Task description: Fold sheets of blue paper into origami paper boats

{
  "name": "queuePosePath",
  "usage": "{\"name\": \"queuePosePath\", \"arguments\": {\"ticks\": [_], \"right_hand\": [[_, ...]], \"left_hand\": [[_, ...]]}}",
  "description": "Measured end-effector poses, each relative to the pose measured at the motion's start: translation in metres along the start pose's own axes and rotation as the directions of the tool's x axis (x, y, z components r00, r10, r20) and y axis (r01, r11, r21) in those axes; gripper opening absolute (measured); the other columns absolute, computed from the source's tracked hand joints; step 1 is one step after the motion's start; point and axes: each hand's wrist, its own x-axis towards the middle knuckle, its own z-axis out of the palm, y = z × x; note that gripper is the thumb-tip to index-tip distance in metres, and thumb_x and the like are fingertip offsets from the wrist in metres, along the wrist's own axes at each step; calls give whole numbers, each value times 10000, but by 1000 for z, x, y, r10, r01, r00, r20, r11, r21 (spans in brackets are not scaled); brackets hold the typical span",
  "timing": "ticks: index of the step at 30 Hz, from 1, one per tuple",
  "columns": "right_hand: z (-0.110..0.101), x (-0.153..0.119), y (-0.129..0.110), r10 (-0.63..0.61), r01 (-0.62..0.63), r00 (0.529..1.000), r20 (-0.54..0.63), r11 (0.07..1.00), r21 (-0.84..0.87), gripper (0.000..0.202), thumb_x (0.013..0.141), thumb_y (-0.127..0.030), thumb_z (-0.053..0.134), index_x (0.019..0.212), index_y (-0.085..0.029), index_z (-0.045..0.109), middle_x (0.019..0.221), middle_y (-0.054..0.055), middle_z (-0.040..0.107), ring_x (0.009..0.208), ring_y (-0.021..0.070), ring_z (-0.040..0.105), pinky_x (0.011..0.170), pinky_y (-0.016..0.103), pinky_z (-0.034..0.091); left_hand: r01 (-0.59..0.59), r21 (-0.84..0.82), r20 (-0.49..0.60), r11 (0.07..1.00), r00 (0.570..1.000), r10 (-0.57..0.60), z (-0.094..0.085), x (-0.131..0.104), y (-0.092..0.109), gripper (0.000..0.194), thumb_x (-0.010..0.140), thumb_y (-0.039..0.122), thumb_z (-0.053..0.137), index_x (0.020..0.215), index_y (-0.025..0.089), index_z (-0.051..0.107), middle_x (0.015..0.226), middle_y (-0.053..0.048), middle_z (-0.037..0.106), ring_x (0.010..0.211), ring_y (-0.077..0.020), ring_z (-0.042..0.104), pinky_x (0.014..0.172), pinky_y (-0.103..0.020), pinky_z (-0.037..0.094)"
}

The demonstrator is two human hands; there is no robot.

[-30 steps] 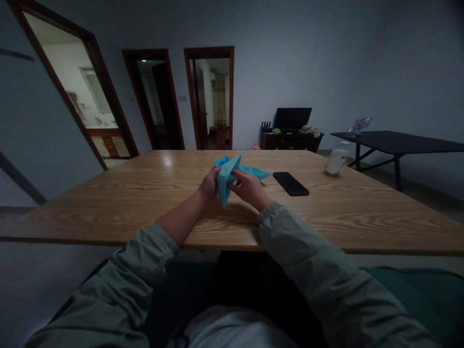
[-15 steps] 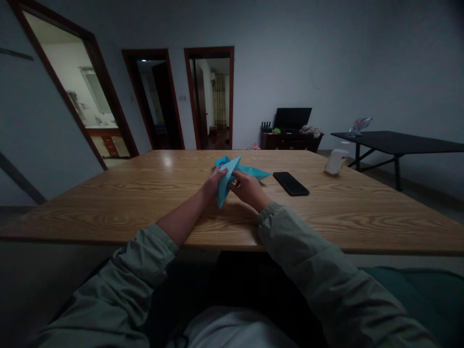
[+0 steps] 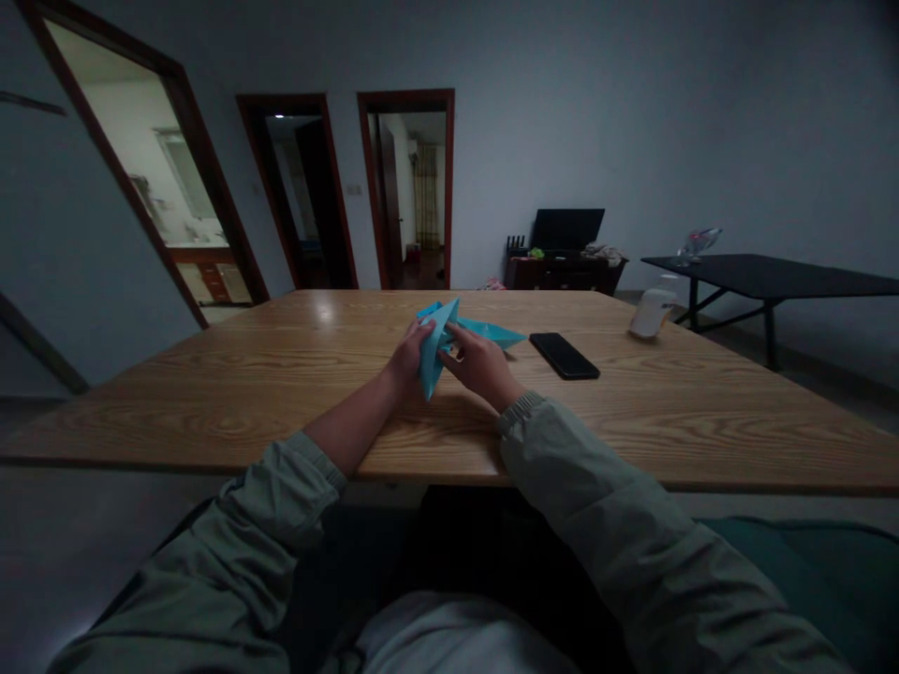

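Observation:
A folded piece of light blue paper (image 3: 434,354) is held up on a slant above the wooden table, its pointed ends up and down. My left hand (image 3: 408,356) grips it from the left, thumb on its near face. My right hand (image 3: 478,360) pinches its right side, with the fingers bent at the folds; the fingertips are partly hidden by the paper. Behind my hands, a second blue folded paper shape (image 3: 500,334) lies on the table, its point toward the right. More blue shows behind the held paper, at the upper left.
On the wooden table (image 3: 281,393), a black phone (image 3: 564,356) lies right of my right hand. Farther right stands a whitish plastic bottle (image 3: 653,311). Beyond are a black table (image 3: 779,273) and a dark cabinet (image 3: 562,273) with a screen (image 3: 567,229).
The held paper has turned slightly and its upper tip has shifted a little left. My right fingers have moved slightly along its right side.

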Motion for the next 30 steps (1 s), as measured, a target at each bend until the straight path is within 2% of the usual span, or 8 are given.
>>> {"name": "queuePosePath", "arguments": {"ticks": [3, 8, 16, 24, 30], "right_hand": [[1, 0, 2, -11, 12, 1000, -11, 1000, 26, 450, 929, -359, 623, 1339, -195, 538, 1091, 89, 674, 815, 218, 641, 693, 304, 472], [0, 0, 1, -10, 10, 1000, -29, 1000, 20, 382, 936, -344, 625, 1284, -196, 577, 1078, 79, 676, 796, 208, 637, 683, 295, 456], [-1, 1, -6, 5, -5, 999, -35, 1000, -22, 156, 926, -272, 623, 1061, -196, 638, 1014, 62, 675, 764, 197, 618, 639, 276, 406], [-1, 0, -9, -1, -1, 999, -45, 999, -40, 102, 937, -268, 603, 1009, -200, 632, 1006, 51, 667, 762, 188, 606, 636, 267, 380], [0, 1, -12, 21, -22, 999, -31, 998, -52, 55, 920, -252, 610, 937, -202, 626, 971, 54, 661, 758, 199, 601, 634, 275, 386]], "left_hand": [[-75, 17, 10, 997, 997, 75, -1, 0, 1, 303, 800, 335, 681, 1062, 203, 600, 861, -21, 688, 807, -184, 676, 759, -287, 513], [-124, 62, 21, 990, 992, 123, 1, -2, 0, 252, 815, 333, 656, 1017, 193, 602, 849, -16, 679, 773, -163, 659, 739, -265, 508], [-116, 59, -18, 991, 993, 117, 6, -4, -3, 244, 802, 298, 672, 1020, 213, 599, 824, 11, 667, 729, -138, 637, 749, -255, 501], [-131, 96, 5, 987, 991, 132, 4, -2, -5, 354, 792, 331, 690, 1101, 202, 572, 869, 0, 673, 754, -141, 651, 752, -257, 517], [-153, 139, -3, 978, 988, 155, 4, -2, -6, 358, 787, 341, 701, 1088, 192, 576, 859, -10, 669, 740, -146, 645, 728, -261, 516]]}}
